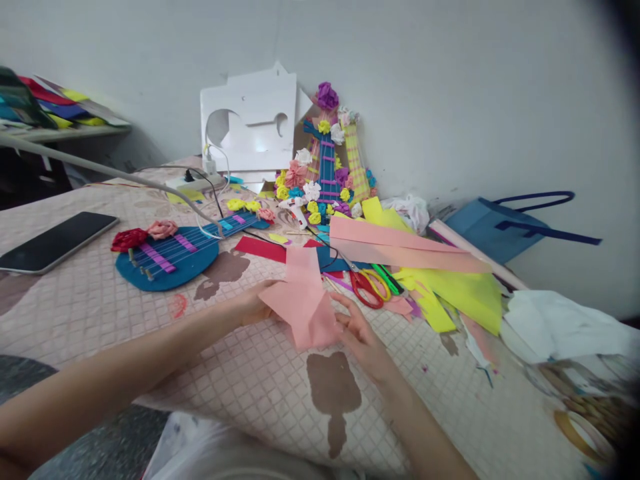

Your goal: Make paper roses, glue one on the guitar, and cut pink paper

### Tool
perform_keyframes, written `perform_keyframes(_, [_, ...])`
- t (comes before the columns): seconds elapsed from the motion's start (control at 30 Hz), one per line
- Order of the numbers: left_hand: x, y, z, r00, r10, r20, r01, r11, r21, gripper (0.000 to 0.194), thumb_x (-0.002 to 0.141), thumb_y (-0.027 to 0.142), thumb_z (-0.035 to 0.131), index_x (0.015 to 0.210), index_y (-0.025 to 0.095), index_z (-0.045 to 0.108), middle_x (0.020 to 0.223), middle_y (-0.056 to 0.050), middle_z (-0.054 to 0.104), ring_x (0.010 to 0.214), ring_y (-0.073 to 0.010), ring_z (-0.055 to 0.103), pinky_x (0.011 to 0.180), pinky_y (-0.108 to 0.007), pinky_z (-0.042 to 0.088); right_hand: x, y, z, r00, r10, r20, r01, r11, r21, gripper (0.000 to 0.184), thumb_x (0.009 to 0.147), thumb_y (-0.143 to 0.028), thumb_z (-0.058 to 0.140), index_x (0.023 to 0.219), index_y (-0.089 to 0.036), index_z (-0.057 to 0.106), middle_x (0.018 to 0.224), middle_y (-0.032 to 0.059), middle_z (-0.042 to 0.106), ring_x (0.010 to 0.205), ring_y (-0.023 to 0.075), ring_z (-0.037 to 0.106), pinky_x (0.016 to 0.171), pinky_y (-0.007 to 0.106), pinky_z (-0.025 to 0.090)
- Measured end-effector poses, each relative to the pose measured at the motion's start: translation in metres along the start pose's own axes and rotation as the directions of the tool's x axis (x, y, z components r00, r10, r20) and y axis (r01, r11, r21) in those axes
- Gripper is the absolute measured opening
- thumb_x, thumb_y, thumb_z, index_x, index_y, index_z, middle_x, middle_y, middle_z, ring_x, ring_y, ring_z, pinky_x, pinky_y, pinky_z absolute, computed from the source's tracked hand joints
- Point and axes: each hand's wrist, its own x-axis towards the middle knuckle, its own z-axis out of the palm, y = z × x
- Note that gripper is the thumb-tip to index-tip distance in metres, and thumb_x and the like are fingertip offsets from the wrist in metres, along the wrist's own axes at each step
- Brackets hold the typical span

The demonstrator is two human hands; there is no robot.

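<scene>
A strip of pink crepe-like paper (303, 303) is folded over on itself between my two hands, above the patterned tablecloth. My left hand (257, 303) grips its left corner, the fingers partly hidden behind the sheet. At the right edge, my right hand (356, 327) pinches the paper between thumb and fingers. The strip's far end stretches away toward a red strip (263, 248). To the left lies a blue guitar-shaped craft (200, 257) with purple bands, strings and paper roses. Red-and-yellow scissors (369, 287) rest just beyond my right hand.
Pink strips (400, 243) and yellow sheets (463, 293) spread on the right, beside a green cutter (387, 279). A glue gun (295, 212) with its cord stands near flowered guitars (327, 167). A phone (57, 241) lies left; a tape roll (583, 433) sits front right.
</scene>
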Motion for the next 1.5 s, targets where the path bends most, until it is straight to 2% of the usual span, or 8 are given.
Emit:
perform_keyframes(0.3, [0.017, 0.005, -0.004, 0.995, -0.1, -0.018, 0.096, 0.983, -0.156, 0.044, 0.06, 0.043, 0.075, 0.091, 0.013, 0.065, 0.091, -0.012, 0.07, 0.081, -0.0236, 0.067, 0.066, -0.033, 0.055, -0.004, 0.022, -0.006, 0.994, -0.041, -0.103, 0.018, 0.977, -0.214, 0.022, 0.081, -0.037, 0.062, 0.098, -0.023, 0.059, 0.088, 0.0015, 0.058, 0.072, 0.0144, 0.05, 0.062, 0.024, 0.036])
perform_keyframes(0.67, [0.046, 0.004, -0.022, 0.98, -0.162, -0.117, 0.158, 0.986, -0.048, 0.021, 0.069, 0.028, 0.071, 0.074, 0.012, 0.059, 0.057, -0.003, 0.063, 0.047, -0.0113, 0.059, 0.045, -0.02, 0.05, -0.004, 0.022, -0.002, 0.992, -0.029, -0.125, -0.002, 0.971, -0.241, 0.032, 0.082, -0.036, 0.061, 0.11, -0.023, 0.052, 0.07, -0.0035, 0.051, 0.057, 0.0119, 0.042, 0.053, 0.023, 0.03])
perform_keyframes(0.8, [0.039, 0.009, -0.021, 0.983, -0.145, -0.112, 0.141, 0.989, -0.045, 0.028, 0.073, 0.035, 0.069, 0.082, 0.012, 0.058, 0.059, -0.002, 0.063, 0.05, -0.0115, 0.06, 0.049, -0.021, 0.051, -0.003, 0.023, -0.002, 0.989, 0.006, -0.145, -0.036, 0.977, -0.208, 0.038, 0.082, -0.039, 0.061, 0.115, -0.023, 0.048, 0.063, -0.005, 0.049, 0.054, 0.0119, 0.041, 0.051, 0.023, 0.028])
perform_keyframes(0.9, [0.02, 0.012, -0.012, 0.987, -0.136, -0.08, 0.135, 0.991, -0.025, 0.051, 0.075, 0.043, 0.066, 0.112, 0.012, 0.051, 0.071, -0.006, 0.067, 0.061, -0.0168, 0.066, 0.055, -0.027, 0.053, -0.003, 0.021, -0.002, 0.984, -0.001, -0.179, -0.034, 0.98, -0.195, 0.041, 0.082, -0.04, 0.062, 0.116, -0.023, 0.047, 0.065, -0.0039, 0.052, 0.055, 0.0122, 0.043, 0.051, 0.023, 0.03])
perform_keyframes(1.03, [-0.021, -0.002, 0.01, 0.989, 0.1, -0.108, -0.066, 0.958, 0.28, 0.093, 0.076, 0.042, 0.066, 0.143, 0.014, 0.008, 0.073, -0.002, 0.065, 0.064, -0.0169, 0.063, 0.055, -0.027, 0.048, -0.002, 0.018, 0.0, 0.98, -0.008, -0.199, -0.025, 0.986, -0.167, 0.043, 0.082, -0.038, 0.062, 0.118, -0.022, 0.045, 0.071, -0.0024, 0.057, 0.057, 0.0116, 0.046, 0.053, 0.023, 0.034])
perform_keyframes(1.2, [-0.055, -0.029, 0.035, 0.902, 0.426, -0.062, -0.314, 0.749, 0.583, 0.084, 0.072, 0.028, 0.07, 0.141, 0.023, 0.021, 0.084, 0.0, 0.063, 0.075, -0.0145, 0.06, 0.069, -0.029, 0.047, 0.0, 0.017, 0.003, 0.983, -0.009, -0.186, -0.021, 0.988, -0.155, 0.041, 0.084, -0.036, 0.06, 0.118, -0.023, 0.044, 0.07, -0.0036, 0.055, 0.055, 0.0108, 0.045, 0.052, 0.022, 0.033])
perform_keyframes(1.33, [-0.059, -0.036, 0.04, 0.888, 0.458, -0.036, -0.325, 0.682, 0.655, 0.057, 0.078, 0.016, 0.059, 0.131, 0.025, 0.039, 0.08, 0.002, 0.062, 0.072, -0.0124, 0.06, 0.071, -0.029, 0.047, 0.0, 0.019, 0.003, 0.985, 0.001, -0.171, -0.032, 0.984, -0.175, 0.04, 0.083, -0.036, 0.06, 0.117, -0.022, 0.044, 0.072, -0.0024, 0.057, 0.057, 0.0115, 0.047, 0.053, 0.023, 0.035])
perform_keyframes(1.5, [-0.066, -0.038, 0.038, 0.901, 0.431, -0.041, -0.283, 0.658, 0.698, 0.051, 0.078, 0.013, 0.054, 0.126, 0.022, 0.043, 0.077, 0.002, 0.061, 0.07, -0.0124, 0.058, 0.069, -0.028, 0.046, 0.0, 0.021, 0.0, 0.989, 0.012, -0.151, -0.037, 0.986, -0.161, 0.04, 0.084, -0.036, 0.06, 0.117, -0.022, 0.043, 0.075, -0.0012, 0.06, 0.065, 0.0139, 0.055, 0.058, 0.024, 0.04])
